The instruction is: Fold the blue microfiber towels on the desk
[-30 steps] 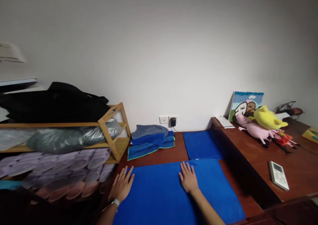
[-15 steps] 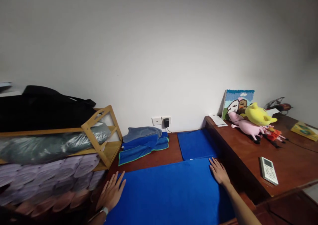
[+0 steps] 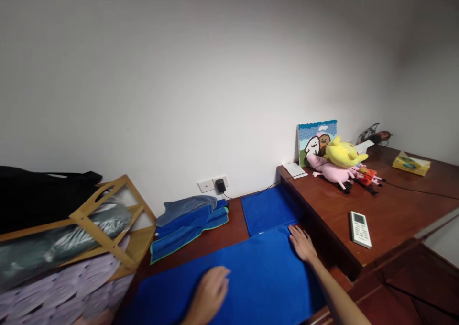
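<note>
A large blue cloth (image 3: 258, 272) lies spread over the brown wooden surface in front of me. My left hand (image 3: 211, 289), slightly blurred, is over the middle of this cloth with its fingers loosely bent and nothing visible in them. Near the cloth's far right corner, my right hand (image 3: 303, 243) rests flat with fingers extended. A smaller folded blue cloth (image 3: 270, 210) lies just beyond the large one, against the wall side. To the left of it sits a loose pile of grey and blue cloths (image 3: 190, 224), one with a green edge.
On the right, a raised brown desk (image 3: 390, 205) bears a white remote control (image 3: 360, 229), plush toys (image 3: 333, 172), a dog picture (image 3: 317, 140) and a yellow tissue pack (image 3: 411, 163). A wooden rack (image 3: 118, 229) stands left. A black plug (image 3: 220, 186) sits in the wall socket.
My left hand has moved right from the cloth's left edge to its middle. My right hand stays near the far right corner. The view has turned to the right.
</note>
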Action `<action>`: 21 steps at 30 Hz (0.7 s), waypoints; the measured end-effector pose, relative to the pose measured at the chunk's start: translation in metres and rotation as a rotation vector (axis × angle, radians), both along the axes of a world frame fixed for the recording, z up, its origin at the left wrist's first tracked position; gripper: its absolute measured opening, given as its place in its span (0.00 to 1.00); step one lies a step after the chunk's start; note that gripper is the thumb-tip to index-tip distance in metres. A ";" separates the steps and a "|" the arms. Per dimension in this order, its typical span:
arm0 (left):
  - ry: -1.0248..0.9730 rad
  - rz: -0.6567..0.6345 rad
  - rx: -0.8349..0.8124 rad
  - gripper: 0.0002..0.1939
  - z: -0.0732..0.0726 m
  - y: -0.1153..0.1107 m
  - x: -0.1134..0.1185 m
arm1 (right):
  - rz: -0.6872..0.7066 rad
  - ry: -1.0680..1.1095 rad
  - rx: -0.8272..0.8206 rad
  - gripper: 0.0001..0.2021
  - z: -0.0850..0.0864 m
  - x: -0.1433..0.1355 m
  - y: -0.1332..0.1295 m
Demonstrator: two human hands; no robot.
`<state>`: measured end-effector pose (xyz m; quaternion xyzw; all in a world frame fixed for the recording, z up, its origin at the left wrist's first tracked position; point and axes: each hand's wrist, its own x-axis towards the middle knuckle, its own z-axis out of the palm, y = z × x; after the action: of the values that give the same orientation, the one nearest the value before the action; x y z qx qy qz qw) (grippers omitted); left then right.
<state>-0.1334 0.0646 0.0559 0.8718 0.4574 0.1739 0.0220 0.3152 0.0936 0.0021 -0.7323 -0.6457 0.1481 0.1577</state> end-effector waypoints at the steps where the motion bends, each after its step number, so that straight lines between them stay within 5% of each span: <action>1: -0.016 -0.150 -0.028 0.20 -0.005 -0.017 0.052 | -0.001 0.004 0.006 0.30 0.001 0.000 -0.001; 4: -0.020 -0.413 -0.116 0.16 -0.037 -0.062 0.201 | 0.000 0.007 0.019 0.30 0.006 -0.002 -0.002; 6: 0.037 -0.406 -0.179 0.20 -0.063 -0.079 0.276 | 0.004 0.007 0.018 0.30 0.009 -0.002 -0.002; 8: 0.097 -0.287 -0.212 0.20 -0.088 -0.086 0.321 | 0.012 0.009 0.016 0.29 0.010 -0.002 -0.001; 12: 0.085 -0.183 -0.158 0.25 -0.117 -0.086 0.342 | 0.011 0.022 0.033 0.29 0.011 -0.001 0.000; 21: 0.027 -0.129 -0.225 0.26 -0.122 -0.096 0.336 | -0.007 0.091 0.041 0.28 0.014 0.001 0.000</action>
<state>0.2027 -0.0316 -0.0657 0.8936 0.4174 0.1079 0.1248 0.3159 0.0938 0.0162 -0.7238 -0.6380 0.1674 0.2026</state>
